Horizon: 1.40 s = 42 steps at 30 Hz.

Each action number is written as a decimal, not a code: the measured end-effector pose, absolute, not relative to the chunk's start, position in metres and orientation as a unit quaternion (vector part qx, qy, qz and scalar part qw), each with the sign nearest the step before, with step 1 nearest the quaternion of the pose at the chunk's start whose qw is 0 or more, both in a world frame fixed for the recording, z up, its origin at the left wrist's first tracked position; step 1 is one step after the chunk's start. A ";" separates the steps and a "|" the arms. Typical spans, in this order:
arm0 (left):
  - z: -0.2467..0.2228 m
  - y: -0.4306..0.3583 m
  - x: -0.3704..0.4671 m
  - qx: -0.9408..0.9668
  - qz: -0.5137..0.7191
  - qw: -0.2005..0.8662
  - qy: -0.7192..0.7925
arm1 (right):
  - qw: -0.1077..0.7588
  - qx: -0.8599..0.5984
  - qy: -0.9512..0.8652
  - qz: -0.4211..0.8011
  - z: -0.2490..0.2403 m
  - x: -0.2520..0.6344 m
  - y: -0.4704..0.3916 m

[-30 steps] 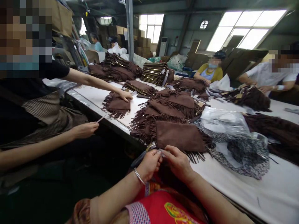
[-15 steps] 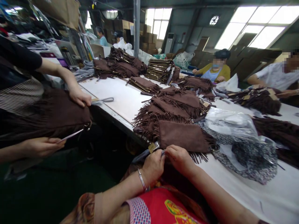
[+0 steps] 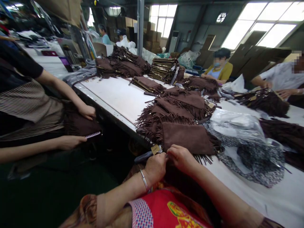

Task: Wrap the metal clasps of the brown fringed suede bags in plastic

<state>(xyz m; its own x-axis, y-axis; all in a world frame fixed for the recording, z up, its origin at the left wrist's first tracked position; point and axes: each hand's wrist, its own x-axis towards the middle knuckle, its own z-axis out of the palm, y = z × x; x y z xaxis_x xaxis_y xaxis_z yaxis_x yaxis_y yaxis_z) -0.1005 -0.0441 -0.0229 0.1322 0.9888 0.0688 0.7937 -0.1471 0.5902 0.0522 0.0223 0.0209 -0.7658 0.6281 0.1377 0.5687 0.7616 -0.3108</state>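
Left hand [image 3: 155,167] hides own grip; lettering on tag [image 3: 155,149] unreadable.

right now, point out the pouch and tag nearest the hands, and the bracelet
pouch [image 3: 188,138]: head view, middle of flat panel
tag [image 3: 155,149]: head view, its face
bracelet [image 3: 143,180]: head view, outer band

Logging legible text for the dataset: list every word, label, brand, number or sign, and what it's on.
None can be read.
Tan tag by the left hand: faint marks, too small and blurred to read.
Red garment: yellow-green print, no letters I can make out.
Cardboard boxes at the back: too far and blurred to tell any lettering.
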 end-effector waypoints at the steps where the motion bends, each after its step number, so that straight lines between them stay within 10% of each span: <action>1: -0.023 -0.043 -0.100 0.719 0.238 0.218 0.615 | 0.112 -0.320 -0.935 0.102 0.020 0.053 0.022; 24: -0.022 -0.041 -0.101 0.676 0.322 0.297 0.592 | 0.046 -0.276 -0.960 0.024 0.022 0.056 0.025; 33: -0.016 -0.032 -0.103 0.291 0.361 0.755 0.464 | 0.110 -0.249 -0.962 -0.026 0.009 0.064 0.016; 42: -0.022 -0.035 -0.094 0.258 0.388 0.748 0.473 | 0.229 -0.229 -0.946 0.026 -0.014 0.085 -0.004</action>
<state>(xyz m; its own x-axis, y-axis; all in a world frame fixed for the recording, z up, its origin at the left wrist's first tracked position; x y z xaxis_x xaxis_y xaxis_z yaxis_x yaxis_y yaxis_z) -0.0945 -0.0346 -0.0222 0.2526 0.8241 -0.5070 -0.3358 0.5661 0.7529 0.0852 -0.0042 -0.0141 -0.7902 0.4449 0.4215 0.4211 0.8938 -0.1541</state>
